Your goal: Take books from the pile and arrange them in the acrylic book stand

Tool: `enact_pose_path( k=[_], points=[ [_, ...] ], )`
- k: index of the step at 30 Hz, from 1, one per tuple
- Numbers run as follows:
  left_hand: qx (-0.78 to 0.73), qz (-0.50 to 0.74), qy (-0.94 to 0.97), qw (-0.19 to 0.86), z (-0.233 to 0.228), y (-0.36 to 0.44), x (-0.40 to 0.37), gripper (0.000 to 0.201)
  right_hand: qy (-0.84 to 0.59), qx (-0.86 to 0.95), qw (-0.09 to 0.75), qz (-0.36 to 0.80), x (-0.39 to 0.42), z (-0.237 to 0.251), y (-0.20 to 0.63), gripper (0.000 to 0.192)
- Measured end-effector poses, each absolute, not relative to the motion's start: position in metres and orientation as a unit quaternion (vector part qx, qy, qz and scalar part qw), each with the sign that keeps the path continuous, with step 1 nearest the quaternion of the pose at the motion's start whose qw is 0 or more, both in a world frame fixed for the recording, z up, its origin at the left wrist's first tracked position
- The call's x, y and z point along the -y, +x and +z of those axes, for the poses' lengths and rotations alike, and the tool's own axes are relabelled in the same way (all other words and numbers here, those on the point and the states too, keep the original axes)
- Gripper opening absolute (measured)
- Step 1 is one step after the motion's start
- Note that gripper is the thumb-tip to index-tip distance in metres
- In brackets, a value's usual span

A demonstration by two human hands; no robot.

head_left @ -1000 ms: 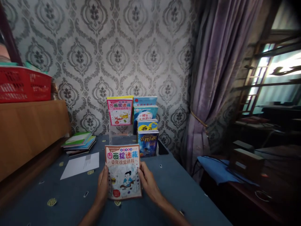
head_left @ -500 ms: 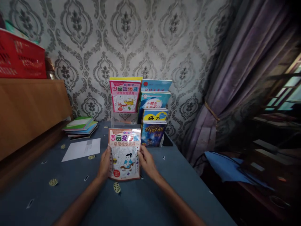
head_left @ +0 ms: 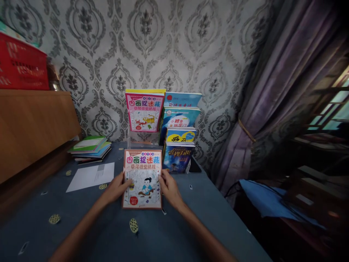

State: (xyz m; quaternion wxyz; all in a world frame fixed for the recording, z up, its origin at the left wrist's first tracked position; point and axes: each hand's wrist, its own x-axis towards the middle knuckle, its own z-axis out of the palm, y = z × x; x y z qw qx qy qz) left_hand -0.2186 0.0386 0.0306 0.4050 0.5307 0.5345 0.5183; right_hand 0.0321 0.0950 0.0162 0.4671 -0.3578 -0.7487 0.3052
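An orange-bordered picture book [head_left: 143, 185] stands nearly upright before me, its cover facing me with a seated figure in blue. At its left edge my left hand [head_left: 117, 187] grips it, thumb on the front cover. My right hand [head_left: 169, 185] holds the right edge, thumb near the cover and the other fingers mostly hidden behind. Just beyond it is a clear rack [head_left: 136, 137] with a pink book [head_left: 145, 113] in its upper left. Down its right side stand stepped books: a light blue book [head_left: 182, 98], a teal book [head_left: 180, 118], a yellow-and-blue book [head_left: 180, 135] and a dark blue book [head_left: 177, 157].
Left on the blue table cover [head_left: 103, 233] lie a pile of books [head_left: 89, 147] and a white sheet [head_left: 91, 176]. A wooden cabinet [head_left: 35, 127] bears a red basket [head_left: 23, 63]. A dark flat object [head_left: 195, 166] lies beside the rack; a curtain [head_left: 259, 98] hangs right.
My left thumb has come round onto the front cover, with the left hand turned further inward. The book stands straighter and slightly left in view; my right hand keeps its hold.
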Motion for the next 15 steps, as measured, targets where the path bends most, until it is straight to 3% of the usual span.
enact_pose_path(
  k=[10, 15],
  points=[
    [-0.552, 0.562, 0.565, 0.243, 0.047, -0.218, -0.069, 0.048, -0.354, 0.717, 0.537, 0.268, -0.114, 0.032, 0.010, 0.020],
    [-0.534, 0.605, 0.549, 0.218, 0.044, -0.212, -0.071, 0.044, -0.336, 0.711, 0.560, 0.259, -0.110, 0.045, 0.010, 0.021]
  ],
)
